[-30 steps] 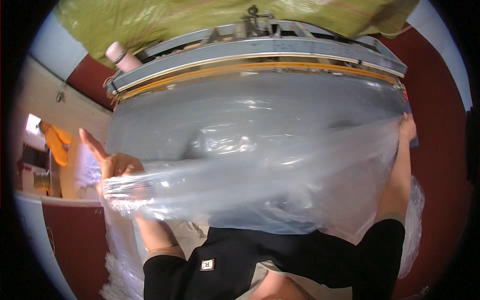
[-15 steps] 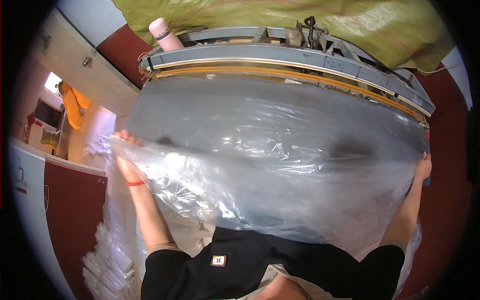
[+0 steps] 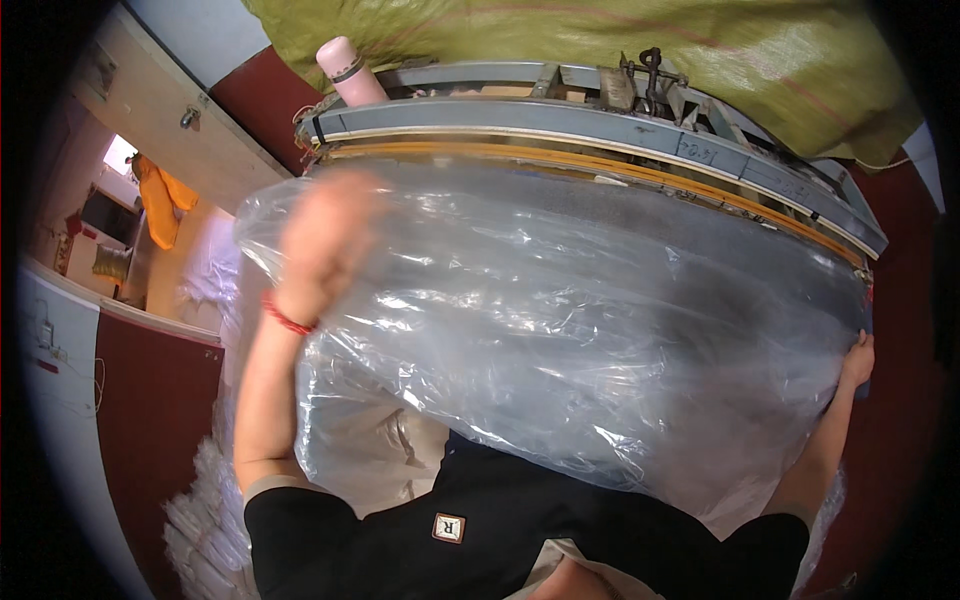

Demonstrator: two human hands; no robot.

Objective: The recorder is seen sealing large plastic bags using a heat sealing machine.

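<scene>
A wide sheet of clear plastic film [image 3: 520,330] lies wrinkled over a dark grey work surface [image 3: 640,205] and hangs toward my body. My left hand [image 3: 330,240], a red cord on its wrist, is over the film's left part near the far side. Motion smears its fingers, so I cannot make out their grip. Far to the right, my right hand [image 3: 858,360] is closed on the film's right edge, beside the end of the work surface.
A grey metal frame [image 3: 480,116] with orange strips [image 3: 520,155] runs along the far side. A pink bottle [image 3: 352,75] and a dark metal clamp [image 3: 652,80] stand there. Green-yellow woven sheeting [image 3: 600,35] hangs behind. More bunched plastic [image 3: 210,520] lies at lower left, near an open door [image 3: 170,90].
My left hand has swung away from me and right, carrying the film's left part farther over the work surface. My right hand stays at the right edge. The whole view has shifted slightly.
</scene>
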